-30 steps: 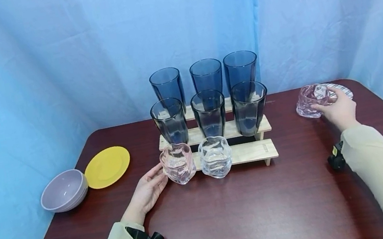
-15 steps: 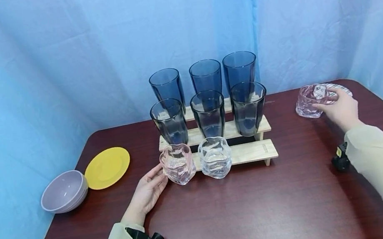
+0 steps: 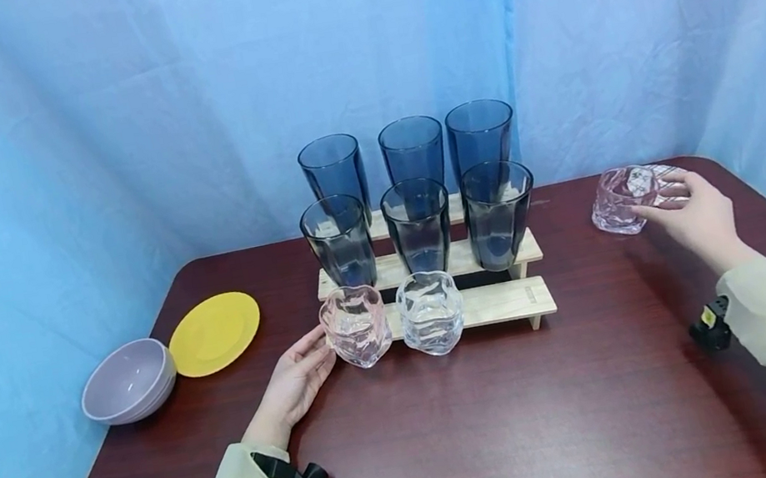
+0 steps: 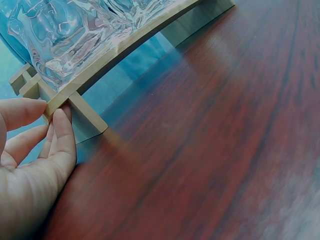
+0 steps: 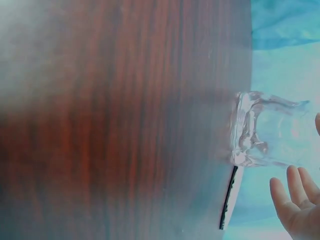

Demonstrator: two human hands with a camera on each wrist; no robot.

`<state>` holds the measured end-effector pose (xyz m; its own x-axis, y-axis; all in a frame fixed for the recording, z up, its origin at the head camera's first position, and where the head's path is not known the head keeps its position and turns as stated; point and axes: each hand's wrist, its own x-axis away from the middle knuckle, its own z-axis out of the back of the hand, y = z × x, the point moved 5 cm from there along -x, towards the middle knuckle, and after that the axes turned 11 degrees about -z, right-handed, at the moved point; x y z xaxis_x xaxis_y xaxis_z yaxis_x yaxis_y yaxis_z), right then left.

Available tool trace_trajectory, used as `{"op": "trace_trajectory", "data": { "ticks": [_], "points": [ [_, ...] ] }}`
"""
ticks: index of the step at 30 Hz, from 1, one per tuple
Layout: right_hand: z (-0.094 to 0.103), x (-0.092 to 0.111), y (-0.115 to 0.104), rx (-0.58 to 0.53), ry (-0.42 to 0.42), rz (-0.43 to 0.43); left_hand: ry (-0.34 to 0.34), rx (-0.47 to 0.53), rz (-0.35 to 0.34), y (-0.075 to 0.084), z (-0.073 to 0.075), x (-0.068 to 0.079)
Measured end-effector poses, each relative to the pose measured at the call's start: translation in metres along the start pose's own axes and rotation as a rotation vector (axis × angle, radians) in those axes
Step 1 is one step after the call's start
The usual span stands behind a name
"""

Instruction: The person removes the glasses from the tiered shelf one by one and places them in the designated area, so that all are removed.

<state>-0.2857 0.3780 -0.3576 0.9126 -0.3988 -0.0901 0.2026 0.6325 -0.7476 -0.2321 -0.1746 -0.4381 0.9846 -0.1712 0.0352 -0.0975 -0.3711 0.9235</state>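
Note:
My left hand [image 3: 298,382] pinches the left end of the lowest step of a wooden tiered rack [image 3: 507,301]; in the left wrist view the thumb lies on top and fingers are underneath. A pink wavy glass [image 3: 356,330] and a clear wavy glass [image 3: 431,315] stand side by side on that step. At the far right, my right hand [image 3: 701,219] has its fingers spread just beside another pink glass [image 3: 617,206]. In the right wrist view, fingertips show a gap from this pink glass [image 5: 247,132], which stands upright on the table.
Several tall blue-grey glasses [image 3: 346,245] fill the rack's two upper steps. A yellow plate [image 3: 215,335] and a lilac bowl [image 3: 127,383] are at the left. Behind the right-hand glass lies a checked plate [image 5: 231,200], partly hidden. Blue curtains [image 3: 320,46] surround the dark wooden table [image 3: 478,443].
My right hand has let go of the pink glass at the far right and moved slightly right, its fingers spreading. My left hand stays on the rack.

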Motion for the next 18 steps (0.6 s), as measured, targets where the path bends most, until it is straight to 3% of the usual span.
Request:
{"op": "trace_trajectory", "data": {
  "ticks": [7,18],
  "points": [
    [-0.001,0.011,-0.004,-0.01,-0.027,0.019,-0.001,-0.006,0.007,0.0,0.0,-0.001],
    [-0.007,0.044,-0.033,-0.176,-0.084,0.097,-0.004,0.0,0.004,0.001,0.0,0.0]
  ]
}}
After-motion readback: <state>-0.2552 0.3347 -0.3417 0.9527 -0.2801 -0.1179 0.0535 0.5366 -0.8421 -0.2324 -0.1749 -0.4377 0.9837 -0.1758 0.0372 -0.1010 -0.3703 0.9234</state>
